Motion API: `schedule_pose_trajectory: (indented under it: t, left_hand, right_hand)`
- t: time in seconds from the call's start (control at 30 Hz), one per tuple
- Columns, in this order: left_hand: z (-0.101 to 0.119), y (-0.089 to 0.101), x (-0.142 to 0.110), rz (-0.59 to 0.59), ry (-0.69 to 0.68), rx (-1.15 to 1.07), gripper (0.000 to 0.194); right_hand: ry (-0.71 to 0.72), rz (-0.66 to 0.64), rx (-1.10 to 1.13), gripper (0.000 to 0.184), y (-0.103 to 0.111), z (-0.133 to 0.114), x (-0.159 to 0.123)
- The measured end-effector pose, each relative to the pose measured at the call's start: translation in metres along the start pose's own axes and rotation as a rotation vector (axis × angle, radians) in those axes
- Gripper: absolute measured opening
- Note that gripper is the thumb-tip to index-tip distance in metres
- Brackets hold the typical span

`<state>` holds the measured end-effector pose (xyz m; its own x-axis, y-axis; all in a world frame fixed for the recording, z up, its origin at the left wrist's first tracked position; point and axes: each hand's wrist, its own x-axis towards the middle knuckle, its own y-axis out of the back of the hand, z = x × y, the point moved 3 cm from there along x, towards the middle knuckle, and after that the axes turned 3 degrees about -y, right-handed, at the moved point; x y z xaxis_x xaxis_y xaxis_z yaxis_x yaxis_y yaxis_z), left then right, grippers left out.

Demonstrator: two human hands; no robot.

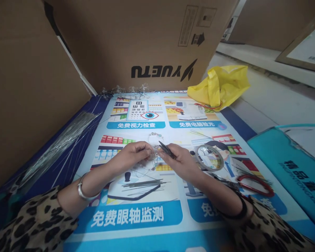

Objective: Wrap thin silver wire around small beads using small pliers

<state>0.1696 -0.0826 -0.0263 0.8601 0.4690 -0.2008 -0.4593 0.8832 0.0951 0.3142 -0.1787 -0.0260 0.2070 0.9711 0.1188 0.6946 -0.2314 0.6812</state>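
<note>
My left hand [138, 154] is closed in a pinch on a thin beaded wire piece [155, 135] that forms a loop of clear and coloured beads. More of its strand hangs between my hands. From the closed fingers of my right hand [180, 159] sticks a dark tool with a narrow pointed tip [166, 148]; its kind is not clear. The fingertips of both hands almost meet at the strand. Just below them, a small bundle of thin grey wires [144, 184] lies on the printed poster [170, 196].
A roll of clear tape [210, 157] and a red-handled tool [256, 185] lie to the right. Long wires [60, 143] lie at left. Beaded wire pieces [126, 91] sit before a cardboard box [147, 38]. A yellow bag [217, 85] and teal bag [286, 164] are at right.
</note>
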Motion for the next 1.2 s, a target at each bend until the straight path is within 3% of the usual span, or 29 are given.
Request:
schedule_pose_trajectory:
  t: [0.33,0.47,0.6,0.77,1.2]
  left_hand:
    - [-0.004,0.001,0.002,0.021,0.0,-0.007,0.022]
    - [-0.001,0.0,0.001,0.013,-0.006,0.0,0.02]
    - [0.003,-0.001,0.001,0.005,-0.03,0.033,0.019]
    - [0.001,0.0,0.001,0.006,-0.032,0.141,0.019]
    - [-0.004,0.0,0.003,-0.001,-0.079,0.285,0.017]
  right_hand:
    - [-0.041,0.156,-0.028,0.024,0.011,-0.004,-0.001]
    - [-0.05,0.069,-0.198,0.032,0.013,-0.001,-0.001]
    - [0.016,-0.001,-0.516,0.024,0.011,0.001,-0.001]
    - [0.104,0.057,-0.788,0.017,0.009,0.001,-0.002]
    - [0.262,0.127,-0.951,0.009,0.004,0.001,-0.004]
